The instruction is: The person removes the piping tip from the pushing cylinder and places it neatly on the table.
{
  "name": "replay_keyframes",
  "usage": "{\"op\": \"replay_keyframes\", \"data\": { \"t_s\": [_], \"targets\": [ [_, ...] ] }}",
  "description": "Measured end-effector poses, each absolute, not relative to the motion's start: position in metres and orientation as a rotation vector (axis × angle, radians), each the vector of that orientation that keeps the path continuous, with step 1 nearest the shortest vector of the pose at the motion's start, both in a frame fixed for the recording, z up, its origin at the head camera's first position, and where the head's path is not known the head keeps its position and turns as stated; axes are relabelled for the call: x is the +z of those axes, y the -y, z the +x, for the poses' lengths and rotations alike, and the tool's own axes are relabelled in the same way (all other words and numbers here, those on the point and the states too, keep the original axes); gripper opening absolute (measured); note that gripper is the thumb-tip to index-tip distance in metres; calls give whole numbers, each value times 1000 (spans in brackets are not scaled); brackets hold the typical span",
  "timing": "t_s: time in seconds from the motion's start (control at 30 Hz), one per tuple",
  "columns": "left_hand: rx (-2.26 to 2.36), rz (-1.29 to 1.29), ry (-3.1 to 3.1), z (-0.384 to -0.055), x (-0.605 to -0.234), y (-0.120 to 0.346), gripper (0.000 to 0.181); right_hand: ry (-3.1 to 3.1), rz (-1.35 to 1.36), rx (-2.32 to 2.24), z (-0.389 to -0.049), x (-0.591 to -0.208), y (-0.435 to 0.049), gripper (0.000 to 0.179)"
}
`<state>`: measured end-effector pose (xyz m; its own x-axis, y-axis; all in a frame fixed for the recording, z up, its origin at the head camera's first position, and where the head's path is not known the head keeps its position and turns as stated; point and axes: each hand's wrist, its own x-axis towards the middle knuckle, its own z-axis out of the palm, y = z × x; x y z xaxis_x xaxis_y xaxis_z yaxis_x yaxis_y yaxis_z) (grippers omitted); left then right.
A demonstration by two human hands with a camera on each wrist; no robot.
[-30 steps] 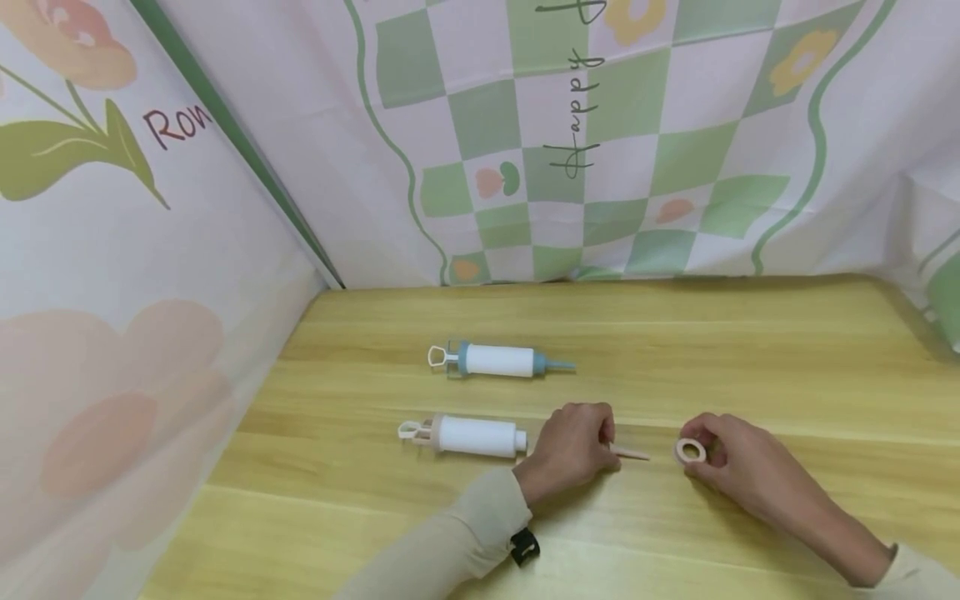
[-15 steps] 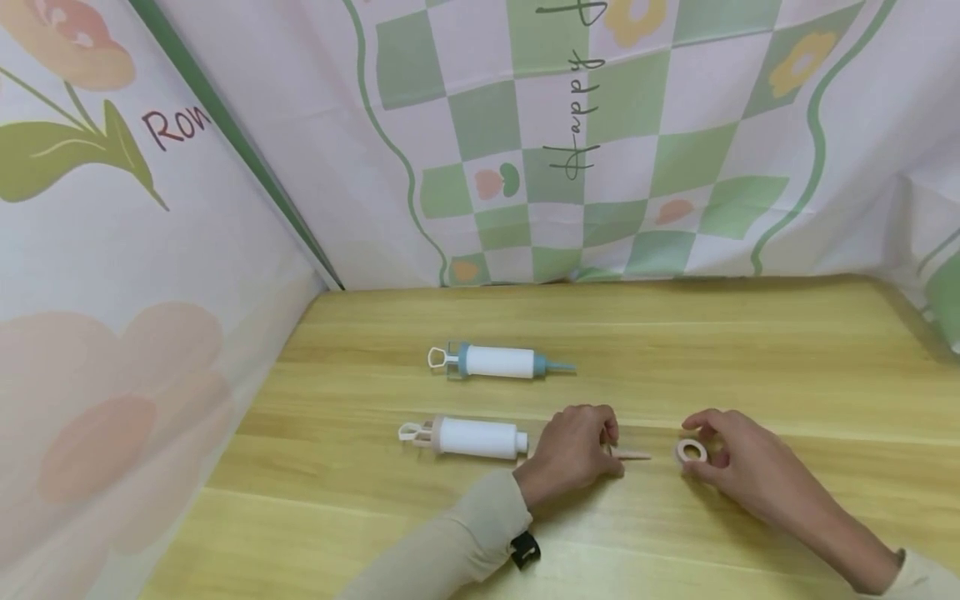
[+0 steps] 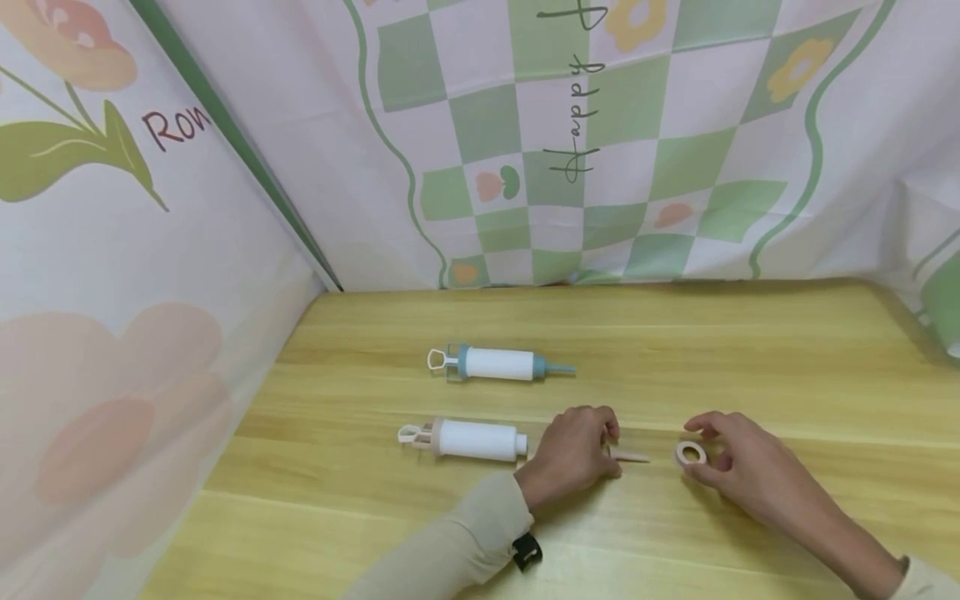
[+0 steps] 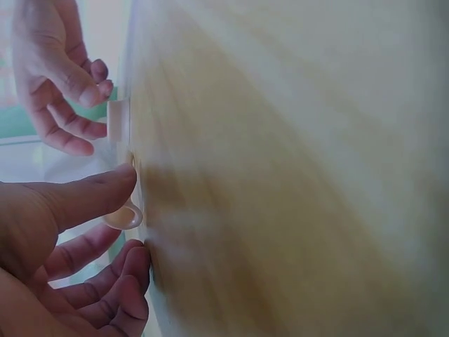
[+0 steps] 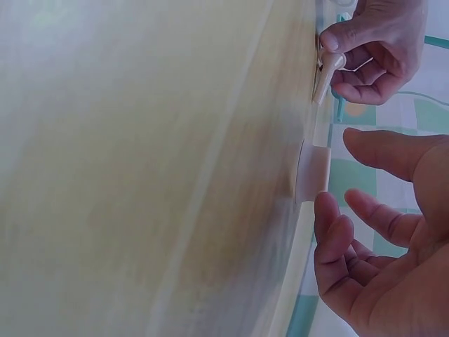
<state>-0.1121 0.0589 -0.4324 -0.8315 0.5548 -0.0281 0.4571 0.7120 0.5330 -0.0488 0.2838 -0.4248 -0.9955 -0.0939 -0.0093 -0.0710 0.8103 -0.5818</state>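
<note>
My left hand (image 3: 572,446) lies low over the table with thumb and fingers spread loosely around a beige tapered nozzle (image 3: 630,456). The nozzle's round, open base (image 4: 125,216) shows between thumb and fingers in the left wrist view, and its tip points right in the head view. My right hand (image 3: 746,467) has its fingers parted around a beige ring (image 3: 681,453) resting on the table; in the right wrist view the thumb is apart from the ring. Left of my left hand lies a white toy syringe with a beige collar (image 3: 478,439), its front end bare.
A similar white and blue syringe (image 3: 501,364), with a blue nozzle (image 3: 560,368), lies farther back on the wooden table (image 3: 787,358). Printed cloth curtain (image 3: 622,242) hangs along the table's back edge, and another cloth (image 3: 247,250) borders the left side.
My right hand's fingers have opened away from the ring, which rests in the same place. My left hand's fingers have loosened slightly around the nozzle. Both syringes have stayed put.
</note>
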Motion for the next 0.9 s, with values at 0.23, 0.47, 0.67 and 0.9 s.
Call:
{"op": "replay_keyframes", "data": {
  "t_s": [0.23, 0.47, 0.67, 0.9],
  "targets": [
    [758, 819, -2737, -112, -433, -59, 34, -2951, -130, -963, -47, -426, -284, 52],
    [748, 839, -2736, -112, -433, -56, 35, -2973, -140, -928, -48, -424, -282, 53],
    [789, 822, -2726, -112, -431, -51, 37, -2990, -149, -920, -48, -420, -279, 53],
    [861, 833, -2716, -111, -425, -44, 41, -2998, -146, -896, -50, -414, -275, 53]
  ]
}}
